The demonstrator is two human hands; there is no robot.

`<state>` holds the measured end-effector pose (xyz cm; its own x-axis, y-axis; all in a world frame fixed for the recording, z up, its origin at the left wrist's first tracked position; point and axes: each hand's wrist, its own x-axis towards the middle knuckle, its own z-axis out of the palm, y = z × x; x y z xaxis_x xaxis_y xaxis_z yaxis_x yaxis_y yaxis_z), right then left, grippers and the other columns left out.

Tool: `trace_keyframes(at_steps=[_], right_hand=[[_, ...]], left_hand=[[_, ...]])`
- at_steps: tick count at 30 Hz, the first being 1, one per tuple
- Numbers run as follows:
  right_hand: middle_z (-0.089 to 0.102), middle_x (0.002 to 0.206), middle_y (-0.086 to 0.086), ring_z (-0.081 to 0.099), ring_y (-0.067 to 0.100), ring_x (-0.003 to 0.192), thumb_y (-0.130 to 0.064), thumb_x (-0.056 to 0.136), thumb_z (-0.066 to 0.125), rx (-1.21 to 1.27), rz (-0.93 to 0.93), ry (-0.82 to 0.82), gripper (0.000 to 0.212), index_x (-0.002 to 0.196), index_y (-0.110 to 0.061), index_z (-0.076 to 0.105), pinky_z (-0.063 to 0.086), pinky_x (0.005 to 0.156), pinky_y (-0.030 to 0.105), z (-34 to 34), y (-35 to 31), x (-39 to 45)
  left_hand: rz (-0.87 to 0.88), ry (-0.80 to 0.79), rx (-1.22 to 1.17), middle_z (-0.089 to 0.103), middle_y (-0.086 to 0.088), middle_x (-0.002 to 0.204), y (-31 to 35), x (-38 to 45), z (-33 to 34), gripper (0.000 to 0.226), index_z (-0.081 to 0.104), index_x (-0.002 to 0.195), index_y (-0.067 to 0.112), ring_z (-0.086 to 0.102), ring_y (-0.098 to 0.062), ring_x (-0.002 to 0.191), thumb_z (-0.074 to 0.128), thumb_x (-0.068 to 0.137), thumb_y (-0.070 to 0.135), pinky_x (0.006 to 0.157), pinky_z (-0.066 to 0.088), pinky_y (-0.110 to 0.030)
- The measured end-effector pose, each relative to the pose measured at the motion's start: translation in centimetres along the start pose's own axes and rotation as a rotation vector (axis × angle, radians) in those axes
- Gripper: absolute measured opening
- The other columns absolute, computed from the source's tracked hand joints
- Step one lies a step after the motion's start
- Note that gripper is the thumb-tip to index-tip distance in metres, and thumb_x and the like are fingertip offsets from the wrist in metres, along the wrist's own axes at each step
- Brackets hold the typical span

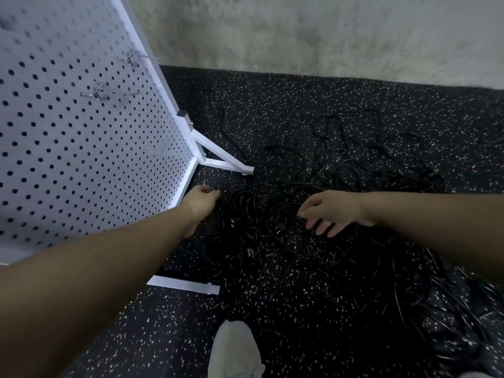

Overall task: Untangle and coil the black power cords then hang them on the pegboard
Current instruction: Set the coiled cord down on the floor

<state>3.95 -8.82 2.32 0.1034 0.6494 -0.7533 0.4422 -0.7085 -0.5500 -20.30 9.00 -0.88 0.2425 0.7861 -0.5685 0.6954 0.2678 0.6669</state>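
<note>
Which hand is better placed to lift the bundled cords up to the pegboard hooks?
Probably the left hand: it rests against the bundle of cords, beside the pegboard and below its hooks. The right hand hovers open farther away.

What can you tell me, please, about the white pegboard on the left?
The pegboard is a white panel, apparently metal, covered in rows of round holes. It stands on the speckled floor in a white frame with a braced foot at its base. Two wire hooks stick out from its upper part, both bare; no cord hangs on it. The left hand reaches past its bottom corner; whether it touches the board cannot be told.
</note>
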Motion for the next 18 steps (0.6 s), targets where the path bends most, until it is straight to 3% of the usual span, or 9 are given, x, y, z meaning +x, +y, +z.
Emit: trace_keyframes(at_steps=[4,9,11,15,18], right_hand=[[0.071,0.115,0.001,0.070,0.018,0.101,-0.037,0.106,0.050,-0.031,-0.009,-0.002,0.029,0.130,-0.024,0.058,0.061,0.080,0.031,-0.2,0.1,-1.9],[0.071,0.114,0.000,0.070,0.017,0.102,-0.037,0.106,0.050,-0.055,0.026,0.000,0.028,0.130,-0.025,0.059,0.061,0.080,0.030,-0.8,1.7,-4.5],[0.071,0.114,-0.001,0.069,0.016,0.103,-0.038,0.106,0.051,-0.065,0.049,-0.002,0.027,0.129,-0.026,0.059,0.061,0.080,0.029,-1.2,2.9,-5.3],[0.070,0.114,-0.003,0.066,0.013,0.103,-0.035,0.104,0.055,-0.112,0.073,0.017,0.023,0.124,-0.026,0.062,0.058,0.082,0.027,-2.0,6.0,-6.2],[0.065,0.110,-0.008,0.061,0.015,0.106,-0.030,0.100,0.063,-0.278,0.051,0.037,0.017,0.117,-0.029,0.063,0.052,0.087,0.025,-2.3,8.9,-6.1]], left_hand=[[0.146,0.029,0.193,0.065,-0.004,0.109,0.4,-1.6,0.0,0.025,0.063,0.124,0.017,0.060,-0.019,0.093,0.055,0.102,0.027,0.077,0.049,-0.030],[0.227,-0.185,0.312,0.067,-0.002,0.100,1.8,-3.9,2.8,0.016,0.069,0.109,0.020,0.062,-0.017,0.087,0.058,0.101,0.028,0.082,0.054,-0.030],[0.262,-0.289,0.371,0.069,-0.003,0.106,2.4,-4.8,5.1,0.013,0.069,0.105,0.021,0.066,-0.018,0.094,0.058,0.101,0.027,0.089,0.057,-0.035],[0.352,-0.484,0.482,0.070,0.000,0.110,3.4,-6.2,10.1,0.017,0.068,0.114,0.020,0.070,-0.017,0.101,0.057,0.102,0.026,0.091,0.059,-0.034],[0.402,-0.571,0.578,0.069,0.000,0.112,4.2,-6.6,13.5,0.020,0.068,0.116,0.020,0.068,-0.017,0.102,0.056,0.102,0.028,0.093,0.058,-0.036]])
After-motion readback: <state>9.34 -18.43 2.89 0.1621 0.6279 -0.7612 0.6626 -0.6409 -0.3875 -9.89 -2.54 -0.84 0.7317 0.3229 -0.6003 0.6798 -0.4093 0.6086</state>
